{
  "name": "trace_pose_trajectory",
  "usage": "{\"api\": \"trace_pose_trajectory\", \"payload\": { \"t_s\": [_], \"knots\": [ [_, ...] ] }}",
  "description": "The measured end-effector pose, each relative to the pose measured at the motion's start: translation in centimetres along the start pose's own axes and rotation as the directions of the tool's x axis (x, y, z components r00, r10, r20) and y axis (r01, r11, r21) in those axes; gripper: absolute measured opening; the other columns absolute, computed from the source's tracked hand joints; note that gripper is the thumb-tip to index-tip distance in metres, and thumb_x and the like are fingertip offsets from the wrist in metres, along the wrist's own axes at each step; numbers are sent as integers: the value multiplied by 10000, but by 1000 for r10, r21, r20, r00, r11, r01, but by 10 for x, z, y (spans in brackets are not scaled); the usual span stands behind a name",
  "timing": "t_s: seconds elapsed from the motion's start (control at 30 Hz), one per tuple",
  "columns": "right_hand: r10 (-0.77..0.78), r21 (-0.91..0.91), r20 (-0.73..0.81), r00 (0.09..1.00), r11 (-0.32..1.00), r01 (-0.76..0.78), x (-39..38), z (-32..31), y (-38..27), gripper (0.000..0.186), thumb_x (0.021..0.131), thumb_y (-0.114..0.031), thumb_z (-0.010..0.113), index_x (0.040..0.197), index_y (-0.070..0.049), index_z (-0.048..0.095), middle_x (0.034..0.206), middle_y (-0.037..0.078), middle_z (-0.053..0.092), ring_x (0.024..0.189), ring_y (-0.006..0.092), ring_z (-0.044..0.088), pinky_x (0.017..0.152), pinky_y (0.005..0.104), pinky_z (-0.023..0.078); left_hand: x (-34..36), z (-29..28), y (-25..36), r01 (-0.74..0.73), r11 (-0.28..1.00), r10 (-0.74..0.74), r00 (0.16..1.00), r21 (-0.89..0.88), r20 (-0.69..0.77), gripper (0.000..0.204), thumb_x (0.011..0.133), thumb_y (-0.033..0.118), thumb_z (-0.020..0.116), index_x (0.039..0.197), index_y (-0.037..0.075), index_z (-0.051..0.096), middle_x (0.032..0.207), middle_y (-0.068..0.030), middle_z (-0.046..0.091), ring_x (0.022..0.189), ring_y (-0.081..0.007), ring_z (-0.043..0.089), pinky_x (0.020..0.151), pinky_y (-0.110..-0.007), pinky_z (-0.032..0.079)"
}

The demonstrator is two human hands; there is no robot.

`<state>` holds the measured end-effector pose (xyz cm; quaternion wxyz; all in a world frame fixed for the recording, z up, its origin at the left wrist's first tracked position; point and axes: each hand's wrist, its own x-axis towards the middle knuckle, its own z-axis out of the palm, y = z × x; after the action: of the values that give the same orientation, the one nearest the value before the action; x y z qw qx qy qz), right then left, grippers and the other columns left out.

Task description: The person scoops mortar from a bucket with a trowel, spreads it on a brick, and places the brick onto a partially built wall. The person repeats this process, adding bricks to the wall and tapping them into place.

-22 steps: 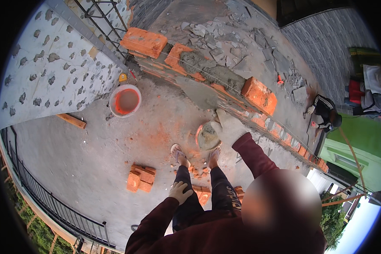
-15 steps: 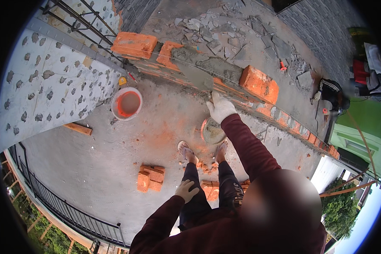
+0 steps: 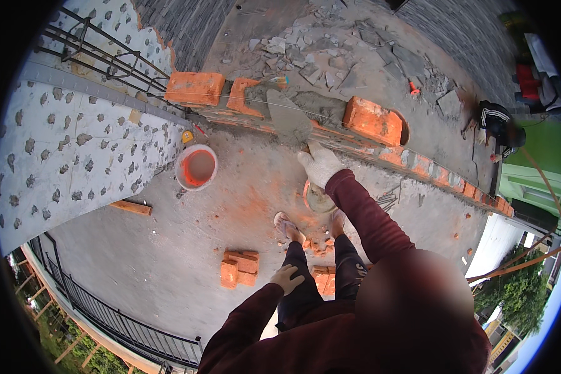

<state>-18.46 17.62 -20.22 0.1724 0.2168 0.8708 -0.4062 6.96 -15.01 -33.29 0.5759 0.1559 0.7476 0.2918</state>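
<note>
My gloved right hand [image 3: 320, 163] grips a mortar-coated trowel [image 3: 288, 118], whose blade lies on the grey mortar atop the low brick wall [image 3: 389, 159]. The handle is mostly hidden in my fingers. Loose orange bricks sit on the wall at the left [image 3: 193, 87] and at the right [image 3: 373, 121] of that mortar, along a thin string. A round tub of mortar [image 3: 321, 201] stands below my right hand, by my feet. My gloved left hand [image 3: 287, 279] rests at my left leg with its fingers apart, holding nothing.
A white bucket of cloudy liquid [image 3: 199, 165], a brick stack [image 3: 239, 269] and a wooden plank [image 3: 129, 207] lie on the floor. Broken tiles [image 3: 318, 62] are beyond the wall. A rebar cage [image 3: 93, 47] is upper left, a railing [image 3: 124, 318] lower left. A co-worker [image 3: 498, 128] crouches at right.
My right hand has risen toward the wall, bringing the trowel blade forward onto the mortar between the bricks. My left hand stays at my leg. The whole view has shifted slightly.
</note>
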Motion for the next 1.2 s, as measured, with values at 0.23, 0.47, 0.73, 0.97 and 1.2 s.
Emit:
{"api": "trace_pose_trajectory", "payload": {
  "t_s": [0.23, 0.47, 0.73, 0.97, 1.2],
  "knots": [
    [211, -16, 9, 977, 977, -211, 8, -8, 16, 442, 1009, -334, 510, 1196, 63, 550, 984, 297, 681, 825, 390, 717, 704, 475, 553, 7, -2, 2, -75, 997, 75, 997, -8, 8, 660, 919, 516, 674, 1365, 32, 628, 1470, -234, 538, 1367, -399, 508, 1156, -439, 403],
    [230, -195, -105, 968, 949, -247, -43, -14, 49, 458, 978, -320, 534, 1217, 71, 557, 1076, 341, 691, 1079, 481, 665, 954, 530, 513, -1, -18, 9, -42, 999, 43, 998, -33, 45, 675, 921, 512, 668, 1374, 14, 618, 1472, -254, 532, 1388, -391, 496, 1163, -426, 398],
    [-87, -381, -108, 990, 924, 40, -13, 32, 64, 328, 947, -216, 638, 1218, -63, 536, 1145, 234, 649, 1067, 420, 668, 870, 521, 540, -7, -11, -14, 2, 1000, -2, 1000, -22, 21, 708, 923, 531, 663, 1393, 5, 603, 1487, -255, 521, 1396, -383, 492, 1173, -426, 382],
    [69, -357, -269, 961, 919, -166, -55, -34, 168, 319, 924, -173, 654, 1211, -70, 558, 1134, 204, 663, 1065, 420, 658, 870, 500, 541, -13, -4, -14, 3, 992, -3, 1000, -122, 7, 714, 928, 522, 661, 1411, 1, 587, 1502, -232, 517, 1410, -352, 484, 1177, -407, 369],
    [58, -565, -166, 984, 813, -143, -141, -77, 92, 395, 875, -137, 688, 1229, -57, 532, 1190, 226, 611, 1000, 402, 694, 809, 506, 578, 4, -14, -45, 44, 990, -40, 999, -134, 27, 703, 930, 527, 660, 1420, 28, 589, 1498, -214, 527, 1429, -338, 466, 1196, -403, 345]
  ]
}}
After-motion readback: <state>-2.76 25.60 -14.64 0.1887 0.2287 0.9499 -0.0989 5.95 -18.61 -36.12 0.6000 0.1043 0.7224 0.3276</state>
